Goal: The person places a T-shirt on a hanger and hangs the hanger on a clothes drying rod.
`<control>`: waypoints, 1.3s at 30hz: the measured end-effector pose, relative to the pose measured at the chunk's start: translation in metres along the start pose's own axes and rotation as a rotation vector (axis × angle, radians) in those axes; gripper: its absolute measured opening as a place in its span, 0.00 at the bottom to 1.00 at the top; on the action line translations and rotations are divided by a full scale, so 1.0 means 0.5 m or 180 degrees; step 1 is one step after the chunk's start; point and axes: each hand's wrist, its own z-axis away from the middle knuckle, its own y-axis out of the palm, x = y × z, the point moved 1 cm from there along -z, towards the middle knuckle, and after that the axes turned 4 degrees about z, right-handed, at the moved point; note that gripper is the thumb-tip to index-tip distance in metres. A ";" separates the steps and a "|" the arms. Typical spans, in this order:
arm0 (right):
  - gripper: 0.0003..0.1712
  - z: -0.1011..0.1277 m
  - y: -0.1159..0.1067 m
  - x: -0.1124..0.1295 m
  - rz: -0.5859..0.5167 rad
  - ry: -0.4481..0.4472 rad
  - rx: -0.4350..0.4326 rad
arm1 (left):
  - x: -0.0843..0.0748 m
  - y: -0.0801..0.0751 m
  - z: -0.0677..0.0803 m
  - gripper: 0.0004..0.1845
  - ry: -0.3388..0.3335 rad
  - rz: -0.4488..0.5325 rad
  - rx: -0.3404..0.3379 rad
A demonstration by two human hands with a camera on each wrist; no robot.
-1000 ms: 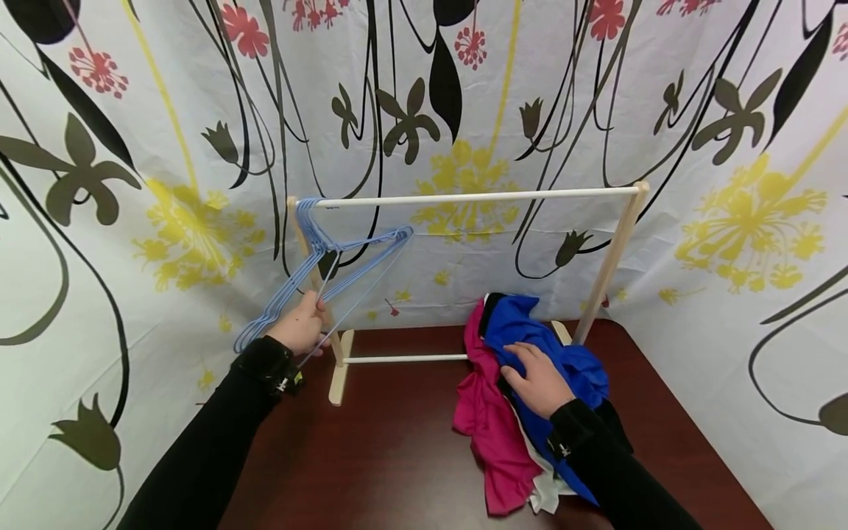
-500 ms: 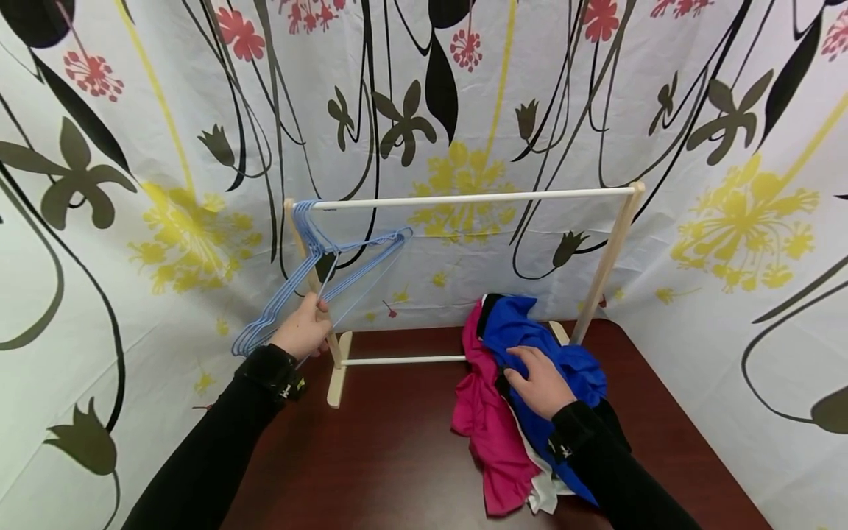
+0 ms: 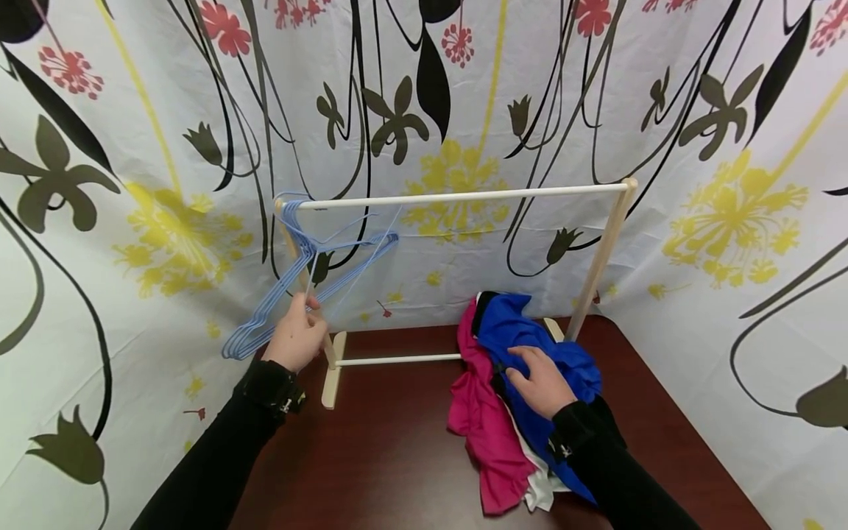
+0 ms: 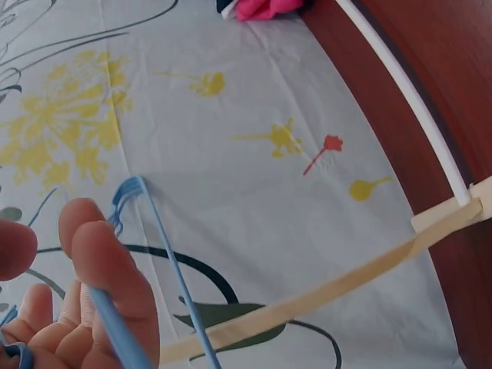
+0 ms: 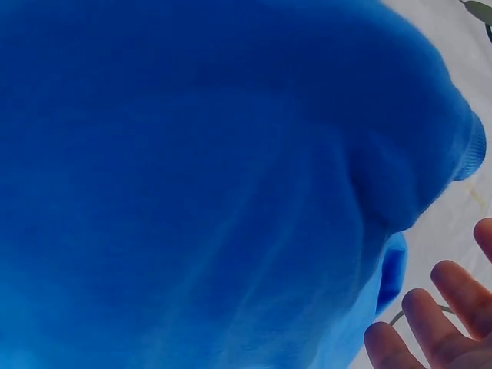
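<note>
Several light-blue wire hangers (image 3: 311, 276) hang bunched at the left end of a small wooden rack's white top rail (image 3: 457, 197). My left hand (image 3: 298, 335) grips the lower wire of one hanger; in the left wrist view the curled fingers (image 4: 104, 284) hold the blue wire (image 4: 165, 261). My right hand (image 3: 539, 379) lies with relaxed fingers on top of a blue garment (image 3: 530, 335), which fills the right wrist view (image 5: 215, 177), fingertips (image 5: 430, 307) showing at its edge. Under the blue garment lie a pink garment (image 3: 483, 427) and something white (image 3: 539, 489).
The rack's left post (image 3: 311, 294) and right post (image 3: 599, 258) stand on a dark red-brown table (image 3: 391, 456), joined low by a white bar (image 3: 397, 360). A flowered curtain (image 3: 464, 96) closes in the back and both sides.
My left hand has lifted the gripped hanger a little, so its wire stands apart from the bunch. The right hand has stayed on the blue garment. The view has shifted slightly.
</note>
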 end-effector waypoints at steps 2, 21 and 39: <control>0.28 0.000 0.001 -0.002 -0.0005 -0.0005 -0.0007 | 0.001 0.008 0.010 0.19 0.0027 0.0088 0.0005; 0.27 -0.027 -0.005 -0.025 0.0151 -0.0071 0.0031 | 0.040 0.102 0.070 0.14 -0.0286 0.0367 0.0541; 0.30 -0.196 -0.020 0.023 0.1207 -0.0329 0.0508 | 0.048 0.181 0.091 0.12 -0.0080 0.0321 0.0836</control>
